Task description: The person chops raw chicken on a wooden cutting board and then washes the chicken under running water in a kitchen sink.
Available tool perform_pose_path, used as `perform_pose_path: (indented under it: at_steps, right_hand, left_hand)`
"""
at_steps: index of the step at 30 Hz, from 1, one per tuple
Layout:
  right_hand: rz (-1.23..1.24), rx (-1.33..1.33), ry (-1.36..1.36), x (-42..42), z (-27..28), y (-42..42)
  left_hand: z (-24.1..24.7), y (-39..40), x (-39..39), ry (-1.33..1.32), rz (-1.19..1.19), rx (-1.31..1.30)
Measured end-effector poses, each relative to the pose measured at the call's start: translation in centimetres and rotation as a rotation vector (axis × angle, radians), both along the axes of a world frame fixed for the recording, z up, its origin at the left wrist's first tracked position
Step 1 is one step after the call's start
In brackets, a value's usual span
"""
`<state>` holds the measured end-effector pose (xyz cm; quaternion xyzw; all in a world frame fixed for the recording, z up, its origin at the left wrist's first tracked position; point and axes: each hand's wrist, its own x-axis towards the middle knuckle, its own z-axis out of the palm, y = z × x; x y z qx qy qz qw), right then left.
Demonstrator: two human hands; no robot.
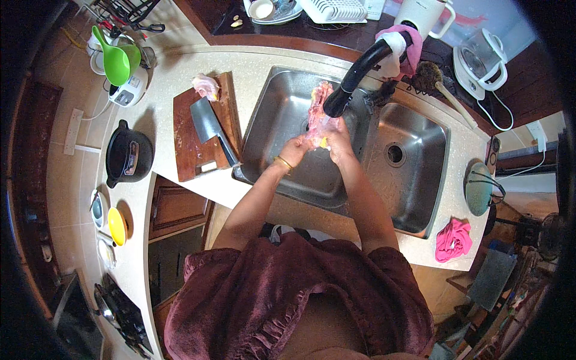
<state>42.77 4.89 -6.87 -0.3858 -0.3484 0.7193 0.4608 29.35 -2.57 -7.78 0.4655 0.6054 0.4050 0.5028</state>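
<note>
Both hands hold a piece of raw poultry carcass [318,128] over the larger steel sink basin [279,117]. My left hand [295,152] grips its lower left side and wears a gold-coloured bangle on the wrist. On the lower right side, my right hand [338,141] has its fingers around the meat. The black faucet's spout [336,104] hangs over the carcass and hides part of it. Left of the sink, a cleaver [208,123] lies on a wooden cutting board [186,148], with another piece of raw meat [206,87] at the board's top edge.
The smaller sink basin [405,189] adjoins on the right. A black pot [130,155] and a yellow bowl [118,226] stand on the left counter. A pink cloth [453,240] lies at the right corner. Behind the sink are a long-handled brush [454,103] and a glass kettle [481,58].
</note>
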Motion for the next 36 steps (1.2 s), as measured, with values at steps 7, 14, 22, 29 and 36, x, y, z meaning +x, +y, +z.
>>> perform_pose_path:
  at_steps: [7,14,22,29,36]
  right_hand:
    - [0.054,-0.104,0.038,0.5,0.1,-0.1]
    - [0.167,-0.127,-0.199,-0.2,1.4,-1.4]
    - [0.169,0.413,-0.706,0.4,0.3,-3.4]
    - [0.051,0.563,-1.022,3.0,5.8,-3.5]
    - [0.053,0.206,-0.312,-0.8,4.1,0.3]
  left_hand:
    - [1.6,-0.9,-0.4,-0.403,0.051,-0.243]
    - [1.0,-0.4,-0.8,-0.55,0.345,-0.14]
    - [0.5,1.8,1.5,-0.865,0.185,-0.063]
    - [-2.7,0.6,2.1,-1.168,0.173,-0.214]
    - [-3.6,1.1,2.0,-1.035,0.263,-0.307]
